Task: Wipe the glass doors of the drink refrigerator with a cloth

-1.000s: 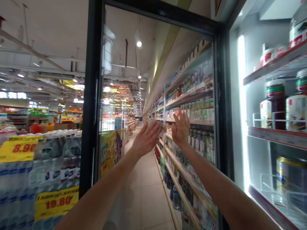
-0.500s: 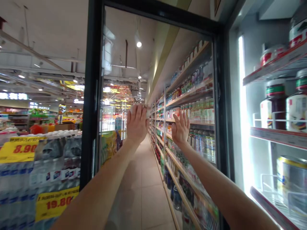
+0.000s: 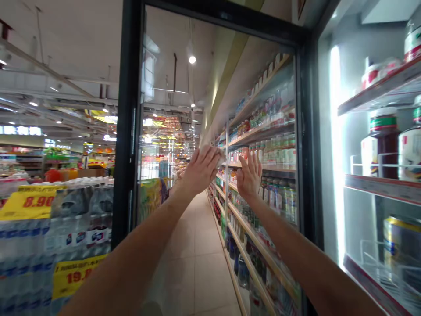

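- A glass door (image 3: 210,101) stands open beside a drinks cooler, its position nearly unchanged from half a second ago; a black frame (image 3: 130,114) edges the pane at left, top and right.
- The lit cooler (image 3: 351,48) fills the right side, dark bottles (image 3: 383,145) standing behind low wire rails just beyond the frame.
- Packs of bottles (image 3: 79,237) under yellow price signs (image 3: 31,204) crowd up to the frame's left post.
- The left hand (image 3: 199,171), upright and farther left half a second ago, now tilts rightward, near the right hand; open glass stretches above it and toward the left post.
- The right hand (image 3: 249,175) keeps its place, fingers apart, with glass between it and the right post; contact with the pane cannot be told.
- A whitish cloth (image 3: 221,159) shows at the left fingertips, farther right than before. Those fingers lie flat and close together; whether they clamp the cloth or merely press it cannot be told.
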Available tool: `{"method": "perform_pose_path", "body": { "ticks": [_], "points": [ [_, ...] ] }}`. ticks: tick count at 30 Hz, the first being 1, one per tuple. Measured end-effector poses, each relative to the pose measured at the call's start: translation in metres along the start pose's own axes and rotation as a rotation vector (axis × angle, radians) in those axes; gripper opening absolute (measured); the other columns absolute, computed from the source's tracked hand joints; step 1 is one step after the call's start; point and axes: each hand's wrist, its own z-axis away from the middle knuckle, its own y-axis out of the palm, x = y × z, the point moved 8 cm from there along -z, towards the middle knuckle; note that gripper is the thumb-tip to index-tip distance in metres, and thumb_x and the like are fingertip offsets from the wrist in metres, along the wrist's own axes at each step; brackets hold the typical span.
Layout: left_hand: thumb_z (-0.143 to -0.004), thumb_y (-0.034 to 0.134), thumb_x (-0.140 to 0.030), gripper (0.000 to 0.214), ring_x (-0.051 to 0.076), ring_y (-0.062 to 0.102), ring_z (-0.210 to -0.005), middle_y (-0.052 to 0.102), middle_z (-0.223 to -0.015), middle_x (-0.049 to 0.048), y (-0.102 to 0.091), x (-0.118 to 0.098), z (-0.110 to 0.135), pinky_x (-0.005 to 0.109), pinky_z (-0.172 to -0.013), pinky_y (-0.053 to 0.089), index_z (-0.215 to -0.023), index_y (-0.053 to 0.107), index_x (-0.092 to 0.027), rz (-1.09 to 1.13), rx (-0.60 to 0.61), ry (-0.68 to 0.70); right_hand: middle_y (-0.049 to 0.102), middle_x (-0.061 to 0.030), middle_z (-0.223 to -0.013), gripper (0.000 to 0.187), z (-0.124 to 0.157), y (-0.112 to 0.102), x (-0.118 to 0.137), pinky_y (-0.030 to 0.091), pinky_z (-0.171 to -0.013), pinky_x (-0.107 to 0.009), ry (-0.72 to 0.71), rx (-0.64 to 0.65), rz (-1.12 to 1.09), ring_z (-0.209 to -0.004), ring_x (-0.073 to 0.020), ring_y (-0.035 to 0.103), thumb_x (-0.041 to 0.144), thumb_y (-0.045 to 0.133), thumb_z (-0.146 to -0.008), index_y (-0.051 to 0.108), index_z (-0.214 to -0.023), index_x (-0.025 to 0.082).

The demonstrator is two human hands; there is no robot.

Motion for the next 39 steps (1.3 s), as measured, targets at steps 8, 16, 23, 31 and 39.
{"method": "perform_pose_path", "body": {
  "ticks": [8, 16, 23, 31, 39],
  "points": [
    [-0.089, 0.038, -0.035, 0.051, 0.029, 0.022, -0.139, 0.033, -0.146, 0.0146, -0.023, 0.054, 0.001, 0.052, -0.112, 0.018, -0.135, 0.039, -0.014, -0.021, -0.179, -0.358, 0.037, -0.0084, -0.145, 0.044, 0.0, 0.001, 0.0, 0.023, -0.11, -0.048, 0.007, 0.002, 0.007, -0.139, -0.0217, 0.023, 0.03, 0.031, -0.092, 0.045, -0.132, 0.023],
    [-0.09, 0.037, -0.033, 0.047, 0.028, 0.026, -0.137, 0.037, -0.144, 0.0125, -0.014, 0.034, -0.005, 0.049, -0.111, 0.022, -0.133, 0.042, -0.014, -0.051, -0.117, -0.262, 0.038, -0.0077, -0.145, 0.043, 0.001, 0.001, -0.001, 0.022, -0.111, -0.047, 0.009, -0.01, -0.007, -0.139, -0.0216, 0.024, 0.03, 0.032, -0.092, 0.045, -0.133, 0.024],
    [-0.091, 0.036, -0.033, 0.044, 0.022, 0.028, -0.137, 0.04, -0.143, 0.0063, 0.008, -0.017, -0.009, 0.044, -0.112, 0.022, -0.133, 0.043, -0.02, 0.025, 0.056, 0.093, 0.038, -0.0074, -0.145, 0.044, 0.001, 0.001, -0.001, 0.023, -0.11, -0.048, 0.0, -0.001, -0.002, -0.139, -0.022, 0.024, 0.03, 0.032, -0.091, 0.044, -0.133, 0.024],
    [-0.09, 0.038, -0.033, 0.047, 0.029, 0.025, -0.137, 0.036, -0.145, 0.0122, -0.009, 0.017, -0.006, 0.049, -0.111, 0.022, -0.132, 0.044, -0.013, -0.06, -0.08, -0.198, 0.039, -0.0084, -0.144, 0.043, 0.0, 0.002, -0.002, 0.022, -0.11, -0.047, 0.004, -0.003, -0.005, -0.139, -0.0216, 0.024, 0.03, 0.032, -0.091, 0.047, -0.131, 0.023],
    [-0.09, 0.036, -0.035, 0.049, 0.028, 0.023, -0.138, 0.034, -0.145, 0.0148, -0.02, 0.047, 0.016, 0.051, -0.111, 0.021, -0.135, 0.04, -0.015, -0.046, -0.186, -0.374, 0.039, -0.008, -0.144, 0.042, 0.0, 0.001, -0.001, 0.023, -0.11, -0.048, 0.005, -0.004, -0.007, -0.139, -0.0221, 0.024, 0.03, 0.032, -0.091, 0.047, -0.131, 0.024]
  ]
}}
